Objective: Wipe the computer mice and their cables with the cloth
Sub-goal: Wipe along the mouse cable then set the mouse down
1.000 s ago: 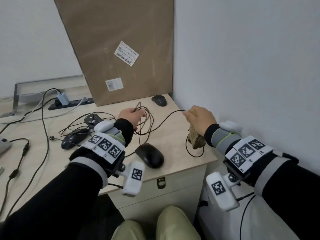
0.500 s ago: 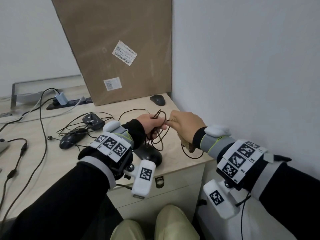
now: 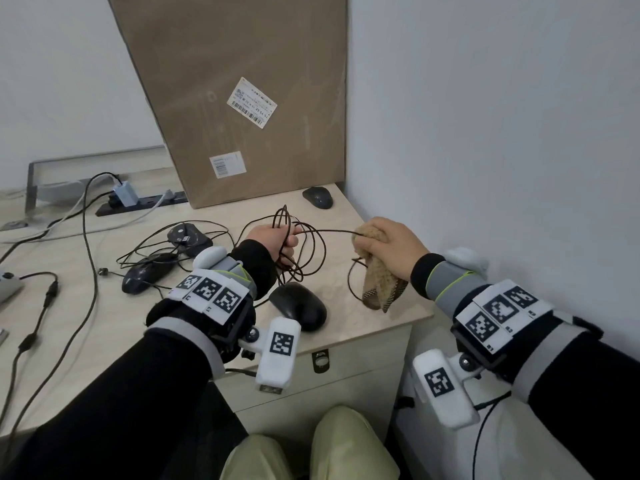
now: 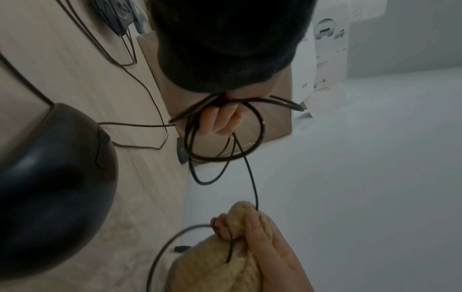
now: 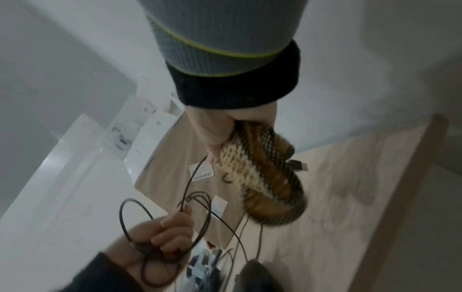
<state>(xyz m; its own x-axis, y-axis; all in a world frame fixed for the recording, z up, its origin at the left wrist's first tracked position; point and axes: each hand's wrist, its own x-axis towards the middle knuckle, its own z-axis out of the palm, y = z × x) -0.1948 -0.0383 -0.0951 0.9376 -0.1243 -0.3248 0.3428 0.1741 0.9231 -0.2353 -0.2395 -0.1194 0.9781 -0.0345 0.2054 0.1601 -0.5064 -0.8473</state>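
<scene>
No legible text on labels [image 3: 251, 102]

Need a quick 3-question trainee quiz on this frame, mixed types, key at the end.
1. True or false: the left hand holds several coiled loops of the cable.
2. What does the right hand grip?
A. the near mouse
B. the cloth with a strand of cable running into it
C. the cardboard box
3. Fill in: the near mouse lies on the ____, untouched by either hand.

Key
1. True; the loops bunch in its fist.
2. B; the cloth is bunched in that hand, and the cable enters it at the fingertips.
3. desk.
</scene>
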